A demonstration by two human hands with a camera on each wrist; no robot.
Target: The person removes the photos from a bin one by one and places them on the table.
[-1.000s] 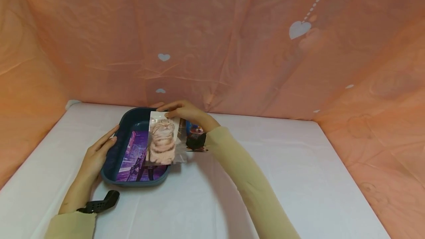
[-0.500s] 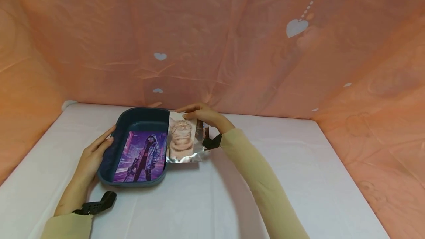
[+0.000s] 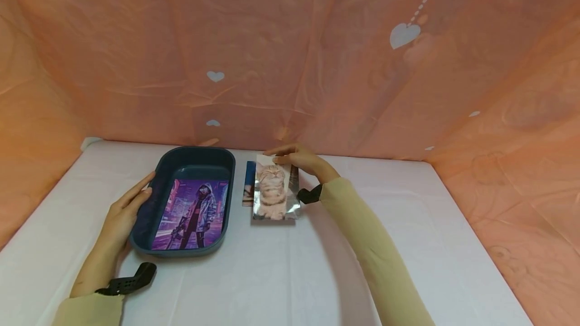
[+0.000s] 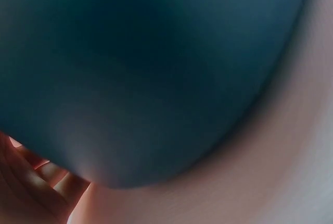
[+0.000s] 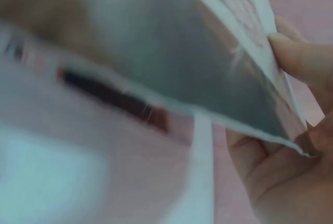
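Glossy photo [image 3: 272, 191] (rectangular), right hand [image 3: 302, 159] pinching

The head view is evenly and softly lit, tinted warm by the orange backdrop [image 3: 290, 54]; faint shadows are cast under the arms on the table [image 3: 281, 275]. Glare is seen on the photo [image 3: 272, 192]. Both wrist views are heavily blurred and out of focus, the left one dim.

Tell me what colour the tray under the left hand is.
Dark blue tray, seen best in the head view; the left hand rests on its side.
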